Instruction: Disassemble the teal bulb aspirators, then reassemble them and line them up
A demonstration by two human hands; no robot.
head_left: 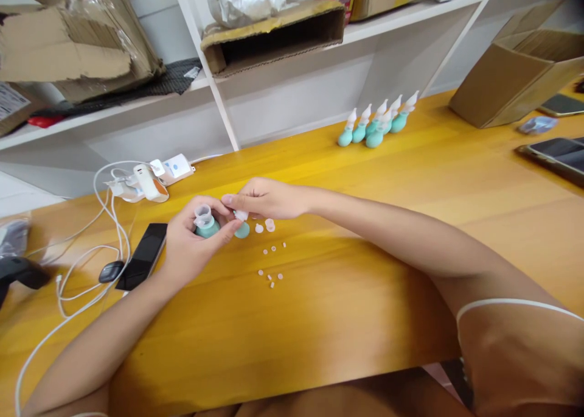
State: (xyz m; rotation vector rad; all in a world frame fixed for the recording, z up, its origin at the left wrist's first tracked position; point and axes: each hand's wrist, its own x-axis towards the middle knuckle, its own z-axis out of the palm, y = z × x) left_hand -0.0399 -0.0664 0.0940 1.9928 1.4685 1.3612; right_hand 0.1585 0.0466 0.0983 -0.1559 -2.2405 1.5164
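Note:
My left hand [180, 249] is closed around a teal squeeze bulb [208, 230] with a clear plastic collar [203, 213] on its mouth. Its thumb and forefinger also reach a small white translucent part [241, 215]. At that same part, the fingers of my right hand [269, 199] are pinched together, partly covering it. Just beyond the left thumb, another teal piece [242, 231] sits on the table. Beside it lie a small white cap [259, 228] and a clear ring-shaped part [270, 225]. Several tiny pale pieces [273, 248] are scattered nearer to me.
Several teal bulbs with white nozzles [375, 128] stand at the back of the wooden table [337, 325]. Left of my hands are a black phone [143, 255], white cables [119, 222] and a charger [150, 182]. An open cardboard box [511, 76] stands far right, below shelves.

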